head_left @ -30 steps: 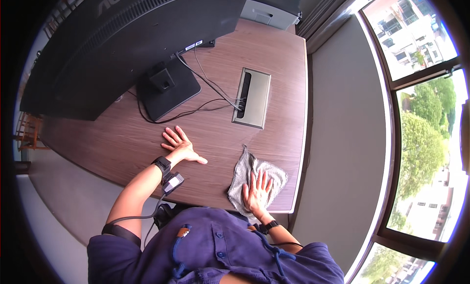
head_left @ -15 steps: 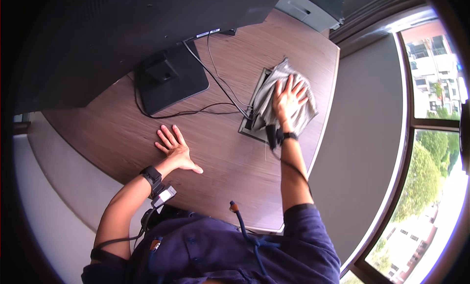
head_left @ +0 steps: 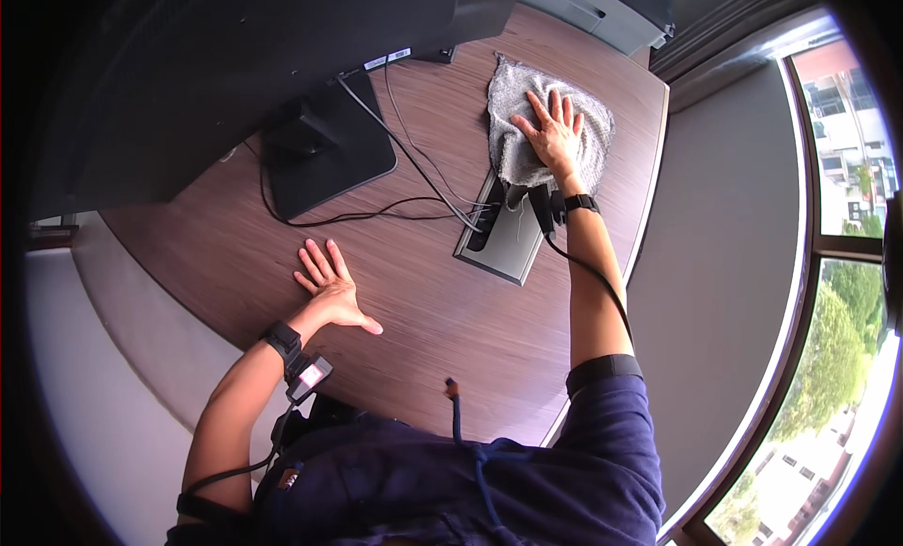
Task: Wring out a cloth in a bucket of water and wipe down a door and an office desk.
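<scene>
My right hand (head_left: 555,139) lies with spread fingers on a grey cloth (head_left: 512,85), pressing it against the brown wood-grain desk (head_left: 404,273). The cloth is spread out and partly covers the far end of a metal cable box (head_left: 513,247) set into the desktop. To the left, my left hand (head_left: 331,284) rests bare on the desk, its fingers apart and nothing in it. Each wrist wears a black strap with a small device and a cable.
A large black monitor (head_left: 282,57) on a flat black stand (head_left: 348,174) fills the far left. Dark cables (head_left: 376,213) run from it to the cable box. A grey cabinet (head_left: 578,5) stands beyond the far edge. Windows (head_left: 851,330) line the right side.
My right hand has pushed the cloth farther away across the desk, uncovering more of the cable box. The cloth lies flatter now. My left hand has stayed in place on the desk.
</scene>
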Demonstrator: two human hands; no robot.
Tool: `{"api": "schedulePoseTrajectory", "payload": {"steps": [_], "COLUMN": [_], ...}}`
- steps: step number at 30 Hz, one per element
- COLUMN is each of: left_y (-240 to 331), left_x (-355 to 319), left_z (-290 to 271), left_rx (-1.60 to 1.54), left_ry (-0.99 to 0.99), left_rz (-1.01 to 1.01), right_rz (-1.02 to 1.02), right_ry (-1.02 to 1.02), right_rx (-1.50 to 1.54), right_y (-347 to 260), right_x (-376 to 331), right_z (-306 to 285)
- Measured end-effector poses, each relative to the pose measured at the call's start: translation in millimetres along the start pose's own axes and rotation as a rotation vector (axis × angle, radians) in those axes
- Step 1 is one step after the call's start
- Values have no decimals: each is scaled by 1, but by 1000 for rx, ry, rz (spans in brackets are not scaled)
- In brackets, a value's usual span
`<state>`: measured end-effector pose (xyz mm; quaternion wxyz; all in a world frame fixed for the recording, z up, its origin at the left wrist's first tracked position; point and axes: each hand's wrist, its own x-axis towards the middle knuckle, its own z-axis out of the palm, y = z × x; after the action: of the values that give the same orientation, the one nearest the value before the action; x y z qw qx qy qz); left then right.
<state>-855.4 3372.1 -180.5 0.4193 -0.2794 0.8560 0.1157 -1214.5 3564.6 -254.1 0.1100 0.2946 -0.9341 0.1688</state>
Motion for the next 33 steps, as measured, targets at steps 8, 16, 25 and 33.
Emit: {"api": "schedulePoseTrajectory", "payload": {"steps": [8, 16, 25, 33], "left_y": [7, -4, -7, -6], "left_x": [0, -3, 3, 2], "left_z": [3, 6, 16, 15], "left_rx": [-58, -92, -112, -138], "left_ry": [8, 83, 154, 168], "left_rz": [37, 51, 63, 142], "right_rz": [251, 317, -97, -79], "right_ry": [92, -75, -293, 44], "right_rx": [-135, -150, 178, 185], "right_y": [42, -116, -229, -242], "right_x": [-79, -257, -269, -145], "right_z": [-26, -72, -58, 14]}}
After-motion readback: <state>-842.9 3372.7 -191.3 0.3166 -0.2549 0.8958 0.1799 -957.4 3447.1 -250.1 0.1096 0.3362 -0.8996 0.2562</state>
